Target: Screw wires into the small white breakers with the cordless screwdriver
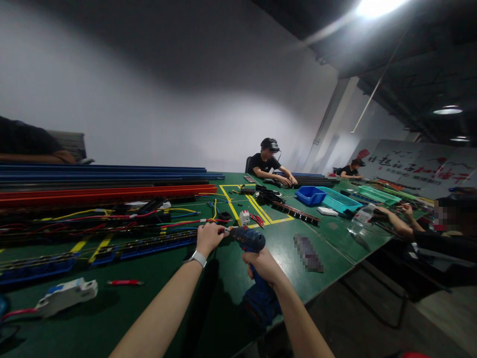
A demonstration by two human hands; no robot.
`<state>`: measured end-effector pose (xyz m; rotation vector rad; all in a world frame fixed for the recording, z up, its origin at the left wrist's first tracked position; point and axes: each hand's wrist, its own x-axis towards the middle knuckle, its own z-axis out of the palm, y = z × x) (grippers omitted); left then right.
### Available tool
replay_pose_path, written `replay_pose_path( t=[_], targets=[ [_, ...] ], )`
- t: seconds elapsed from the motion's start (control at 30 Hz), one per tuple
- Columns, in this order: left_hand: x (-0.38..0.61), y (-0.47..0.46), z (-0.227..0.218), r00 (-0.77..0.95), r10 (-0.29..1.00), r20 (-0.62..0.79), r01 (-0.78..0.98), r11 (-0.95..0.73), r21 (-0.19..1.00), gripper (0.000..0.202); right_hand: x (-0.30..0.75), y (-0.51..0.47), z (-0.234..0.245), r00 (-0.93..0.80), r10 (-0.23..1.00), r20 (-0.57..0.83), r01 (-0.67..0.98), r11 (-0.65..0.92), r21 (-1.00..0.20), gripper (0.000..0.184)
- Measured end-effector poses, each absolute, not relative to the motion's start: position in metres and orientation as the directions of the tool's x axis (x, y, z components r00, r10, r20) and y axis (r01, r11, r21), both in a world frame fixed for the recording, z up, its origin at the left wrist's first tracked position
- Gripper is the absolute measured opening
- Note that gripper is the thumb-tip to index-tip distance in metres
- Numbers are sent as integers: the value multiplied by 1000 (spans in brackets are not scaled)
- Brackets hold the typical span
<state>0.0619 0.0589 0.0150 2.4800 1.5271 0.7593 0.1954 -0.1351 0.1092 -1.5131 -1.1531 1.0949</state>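
My right hand (264, 264) is wrapped round the grip of a blue cordless drill (254, 239), whose chuck points left toward my left hand. My left hand (210, 239), with a watch on its wrist, is closed near the drill's tip; whatever its fingers hold is too small and partly hidden. Just beyond the drill stands a white circuit breaker (244, 218) with short red wires (258, 220) beside it. Left of my left hand runs a long blue strip (156, 247) fitted with metal parts.
Another breaker (67, 297) and a short red wire (125, 282) lie at the near left. Orange rails (108, 193) and wire bundles extend behind. Right are a phone (308, 252), a blue bin (310, 195), a teal tray (341, 200) and a plastic bottle (360, 219). Co-workers sit around the table.
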Motion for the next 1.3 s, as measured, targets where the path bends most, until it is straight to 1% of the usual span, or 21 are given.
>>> replay_pose_path(
  t=[0.3,0.57,0.67,0.8,0.9,1.03,1.3],
  targets=[
    [62,61,13,365,860,357,796,-487,360,37,197,-134,107,147,982,-117,172,-142,-975,19],
    [62,62,9,361,853,377,796,-492,353,37,198,-133,104,155,981,-118,167,-144,-975,22],
    [62,62,10,360,856,371,795,-490,358,38,198,-132,103,157,982,-107,157,-132,-979,23],
    [62,61,12,361,863,354,798,-482,361,38,198,-132,106,140,981,-132,156,-153,-976,22],
    [62,61,13,364,865,346,800,-480,359,39,197,-133,108,152,978,-144,155,-167,-974,18],
    [61,61,12,367,857,362,794,-491,359,38,195,-134,108,166,979,-118,161,-145,-976,12],
    [63,63,11,363,859,361,787,-490,375,36,195,-135,109,165,978,-124,152,-150,-977,20]
  ],
)
